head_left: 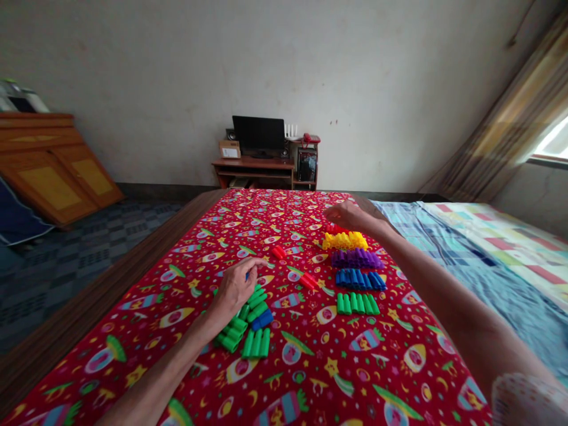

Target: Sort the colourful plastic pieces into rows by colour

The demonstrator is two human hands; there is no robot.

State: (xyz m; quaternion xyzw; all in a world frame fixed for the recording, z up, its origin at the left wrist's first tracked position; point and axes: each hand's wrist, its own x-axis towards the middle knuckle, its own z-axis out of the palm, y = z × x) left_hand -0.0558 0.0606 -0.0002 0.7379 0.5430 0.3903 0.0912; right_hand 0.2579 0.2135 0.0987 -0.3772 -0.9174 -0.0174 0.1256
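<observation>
A: ok so what are the hands up to here?

B: Left hand (236, 286) is palm down with the fingers bent, right over the far part of a loose heap of green plastic tube-shaped blocks (237, 325). There's a bit of blue by the fingers, but I honestly can't tell if it's holding that or if it's just the print.

A: And the right hand (347, 214)?

B: Reached way out, fingers curled down by some red plastic blocks (333, 228) that it partly hides. Can't tell if anything's in it, sorry.

A: What about the rest of the blocks?

B: On the right, coming back from the red ones, there's a yellow plastic row (345, 241), a purple plastic row (357, 258), a blue plastic row (360, 279) and a green plastic row (358, 304) nearest the person. One blue plastic block (261, 320) lies against the green heap, and a smaller red piece (278, 252) plus a bigger red piece (309, 281) lie apart between the hands. All on a red rocket-print cloth (306, 367).
</observation>
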